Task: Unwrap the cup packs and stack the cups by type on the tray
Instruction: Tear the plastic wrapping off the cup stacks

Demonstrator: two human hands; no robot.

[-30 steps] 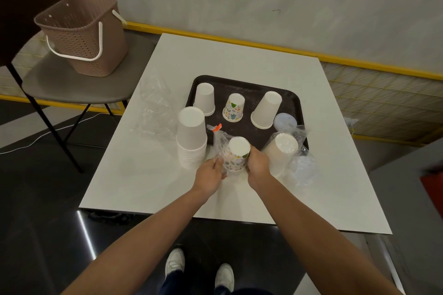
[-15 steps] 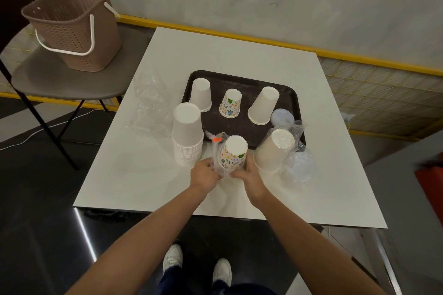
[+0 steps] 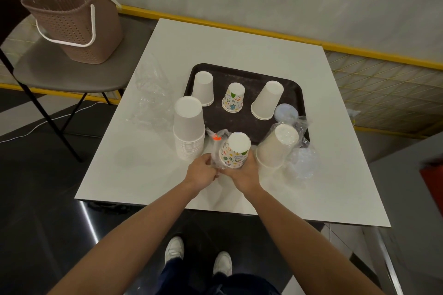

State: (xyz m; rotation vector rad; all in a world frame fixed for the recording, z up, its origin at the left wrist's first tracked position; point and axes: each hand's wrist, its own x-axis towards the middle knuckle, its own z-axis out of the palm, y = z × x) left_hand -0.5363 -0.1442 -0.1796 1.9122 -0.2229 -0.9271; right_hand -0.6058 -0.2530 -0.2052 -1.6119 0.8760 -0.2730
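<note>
right hand (image 3: 244, 172) has slid from the side of the printed cup pack (image 3: 236, 151) to its lower rim end since a second ago. left hand (image 3: 203, 171) has stayed on the opposite side. cups on the tray have not shifted.

grip: right hand curled round the rim end of the pack, holding it bottom-up on the table. left hand pinches the wrap (image 3: 215, 151), bunched on the left flank of the cups. orange tie (image 3: 217, 137) sits just above the left hand. whether the top of the stack is already free of film: cannot tell.

around the grip: white cup stack (image 3: 189, 127) just left and beyond, unwrapped. wrapped plain pack (image 3: 278, 146) just right, leaning. tray (image 3: 249, 76) beyond the grip, bearing white tray cups (image 3: 203, 87), printed tray cup (image 3: 233, 97), plain tray cups (image 3: 267, 99).

risks (judgement): film looks thin and clingy. a hard sideways tug by the left hand could drag the pack over into the white cup stack, which stands close. a tight squeeze by the right hand could crush the paper rims. nested cups may separate and scatter as the film comes away.

surface: white table (image 3: 239, 43), smooth, so upturned cups would likely slide easily. discarded film (image 3: 151, 93) well left of the grip.

room: chair (image 3: 72, 76) with brown basket (image 3: 74, 19) far left; grey wall, yellow strip, dark floor.
</note>
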